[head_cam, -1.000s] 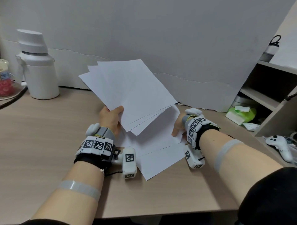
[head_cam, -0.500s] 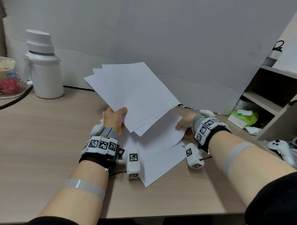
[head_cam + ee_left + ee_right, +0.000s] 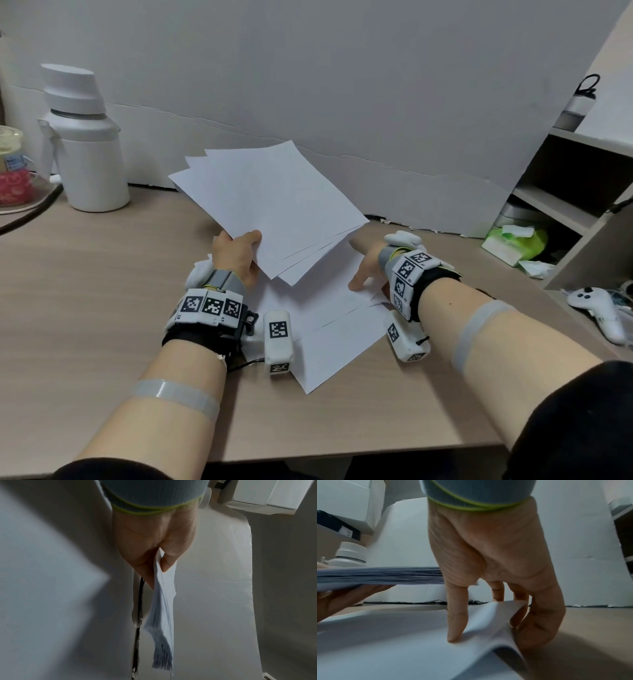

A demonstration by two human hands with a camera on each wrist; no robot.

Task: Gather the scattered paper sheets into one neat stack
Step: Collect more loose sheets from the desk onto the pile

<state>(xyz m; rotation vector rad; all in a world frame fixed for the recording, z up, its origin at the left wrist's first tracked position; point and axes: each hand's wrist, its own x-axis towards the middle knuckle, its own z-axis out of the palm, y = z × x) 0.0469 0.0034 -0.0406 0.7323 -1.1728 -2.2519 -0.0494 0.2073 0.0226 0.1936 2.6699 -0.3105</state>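
We see the left hand (image 3: 236, 255) pinching a fanned bundle of sheets (image 3: 270, 202) at its near corner, thumb on top, fingers beneath. The bundle is lifted off the desk (image 3: 102, 308), tilted up toward the back wall (image 3: 376, 85), its long axis running from the near right to the far left. The corners do not line up; three far corners show staggered, and the right edges splay in thin layers. From the left wrist view the bundle (image 3: 163, 608) shows edge-on and slightly drooping, held between thumb and fingers of that hand (image 3: 154, 540).

More sheets on the desk (image 3: 329, 318) lie flat below the bundle, overlapping, the lowest one angled with a corner pointing at the near desk edge. The right hand (image 3: 368, 270) rests on their right edge. In the right wrist view we note the thumb of that hand (image 3: 496, 568) pressing down on top while the fingers curl under the raised edge of the top sheet (image 3: 488, 626), bending it up.

All paper is plain white, unprinted.

A white flask (image 3: 85, 144) stands far left, well apart. A shelf unit (image 3: 582, 192) bounds the right side, a green packet (image 3: 513, 243) at its foot, a white controller (image 3: 599, 308) near the right forearm. Bare desk lies left of the hands.
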